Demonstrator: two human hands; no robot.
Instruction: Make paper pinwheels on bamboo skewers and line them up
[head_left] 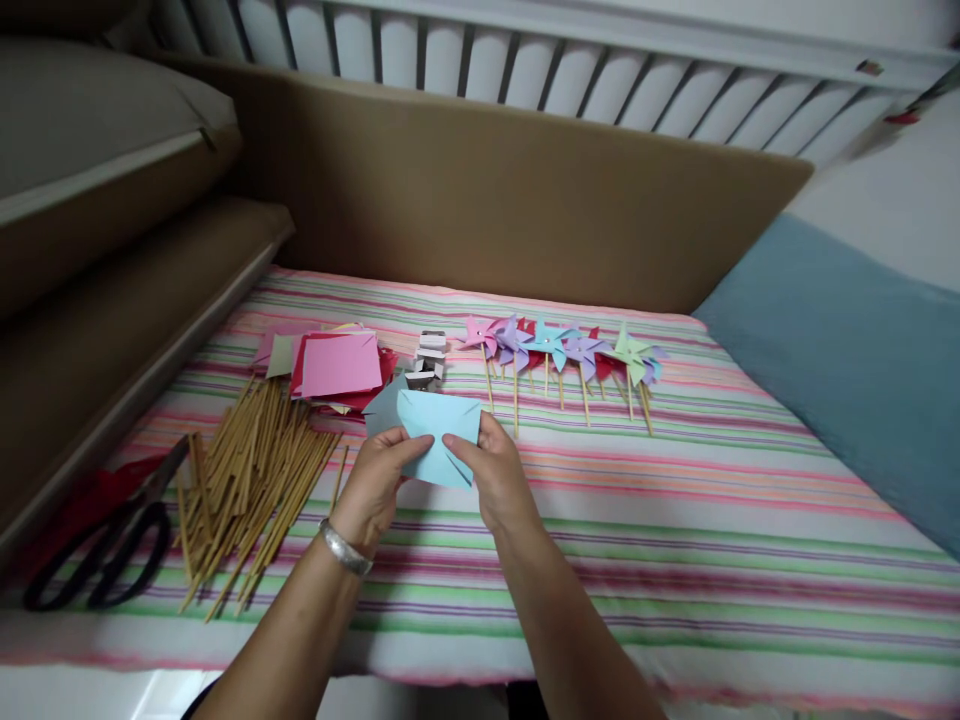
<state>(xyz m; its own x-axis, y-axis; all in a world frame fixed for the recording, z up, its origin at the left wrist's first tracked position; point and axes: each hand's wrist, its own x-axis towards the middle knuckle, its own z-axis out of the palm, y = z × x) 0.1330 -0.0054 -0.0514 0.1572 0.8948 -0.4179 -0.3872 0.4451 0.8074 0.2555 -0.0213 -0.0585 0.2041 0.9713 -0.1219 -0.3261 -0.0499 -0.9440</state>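
Note:
Between my two hands is a light blue paper square (439, 415) with slits cut in from its corners. My left hand (381, 470) pinches its left side, thumb on top and fingers underneath. On the right side my right hand (499, 465) grips it the same way, the thumb near the middle. A grey-blue paper piece (385, 405) shows just behind my left hand. Past the square stands a small metallic strip of folded pieces (429, 355). To its left lies a stack of coloured paper squares (341, 365), pink on top.
Many thin wooden sticks (255, 480) lie in a heap at left, beside black-handled scissors (112, 540) and red material (82, 505). Finished paper pinwheels (551, 345) lie in a row at back right. Brown cushions (480, 190) border the striped cloth (675, 520).

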